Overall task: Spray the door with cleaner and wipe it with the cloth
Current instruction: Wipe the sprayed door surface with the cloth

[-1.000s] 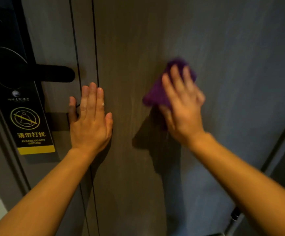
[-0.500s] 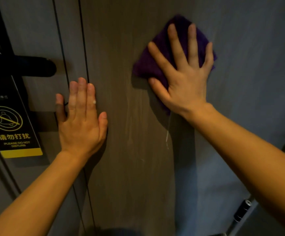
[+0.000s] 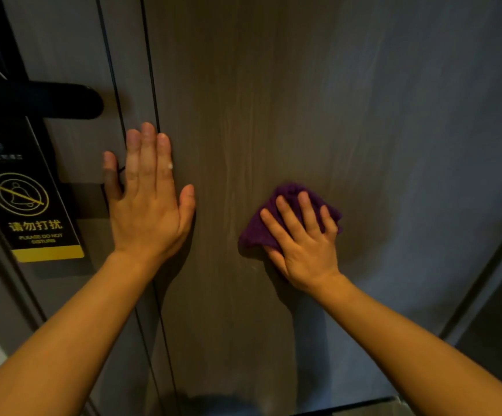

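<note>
The grey-brown wood-grain door (image 3: 273, 100) fills the view, streaked with faint wet marks. My right hand (image 3: 303, 244) presses a crumpled purple cloth (image 3: 261, 226) flat against the door at mid height, fingers spread over it. My left hand (image 3: 147, 202) lies flat and empty on the door beside two dark vertical grooves, fingers together and pointing up. No spray bottle is in view.
A black lever handle (image 3: 48, 100) sticks out at the left on a black lock plate. A black and yellow do-not-disturb tag (image 3: 30, 211) hangs below it. The door's hinge edge and frame (image 3: 489, 280) run down the right side.
My right hand has slid the cloth down the door from high up to mid height. My left hand has stayed flat in the same place.
</note>
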